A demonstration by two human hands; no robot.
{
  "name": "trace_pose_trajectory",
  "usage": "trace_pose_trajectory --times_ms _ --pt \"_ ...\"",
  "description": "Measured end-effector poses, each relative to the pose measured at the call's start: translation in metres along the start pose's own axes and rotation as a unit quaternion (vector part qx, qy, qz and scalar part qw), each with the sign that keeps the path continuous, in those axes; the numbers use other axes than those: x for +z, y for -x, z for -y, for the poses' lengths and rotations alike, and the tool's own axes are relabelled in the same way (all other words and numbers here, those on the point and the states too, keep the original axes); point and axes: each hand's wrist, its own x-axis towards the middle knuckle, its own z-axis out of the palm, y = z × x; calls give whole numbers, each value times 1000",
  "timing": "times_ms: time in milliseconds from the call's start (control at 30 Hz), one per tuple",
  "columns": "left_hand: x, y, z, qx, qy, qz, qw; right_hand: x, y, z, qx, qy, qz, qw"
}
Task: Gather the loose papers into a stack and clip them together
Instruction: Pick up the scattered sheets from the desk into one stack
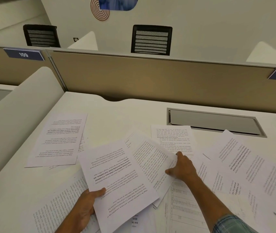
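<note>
Left hand [83,207] gripping the near left edge of a held bundle of papers [117,179], thumb on top of the uppermost printed sheet, fingers underneath. Right hand [182,167] closed on the bundle's right side, pinching a lifted sheet [150,158] that curls up off the rest. Bundle raised a little above the white desk [117,113], tilted, edges not squared. More loose papers spread flat around it: one sheet [58,140] far left, one [172,138] far centre just beyond the right hand, several overlapping pages [244,165] to the right, others [55,207] near left partly under the bundle. Grey cable hatch [212,121] set in the desk far right. Tan partition [150,76] beyond, two black chairs [151,40] behind it.
</note>
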Motion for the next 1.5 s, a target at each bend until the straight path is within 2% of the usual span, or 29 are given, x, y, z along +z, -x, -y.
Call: trace_pose_trajectory --times_ms 100,200,333,467,600,800,900,1133,1267,1500 --pt "1 2 -1 0 8 1 1000 -1 -1 -2 -5 -22 -2 1000" --pt "0 5 -3 -11 22 15 1000 -1 -1 -10 -6 -163 -1 987" --pt "3 11 -6 -32 60 39 997 -14 18 -27 -5 -328 17 944" --pt "14 16 -1 -20 52 55 997 -21 44 -48 38 -456 23 889" --pt "32 22 0 -23 34 81 996 -14 75 -62 76 -523 42 848" --pt "53 37 -1 2 4 120 993 0 115 -69 113 -551 77 823" --pt "58 46 -1 3 11 126 992 4 130 -66 123 -538 96 828" --pt "37 55 6 14 28 111 993 8 154 -37 61 -422 194 884" --pt "11 60 -4 46 22 84 995 8 156 -16 55 -407 240 879" --pt "-91 49 -37 137 51 10 989 37 152 33 77 -438 163 881"
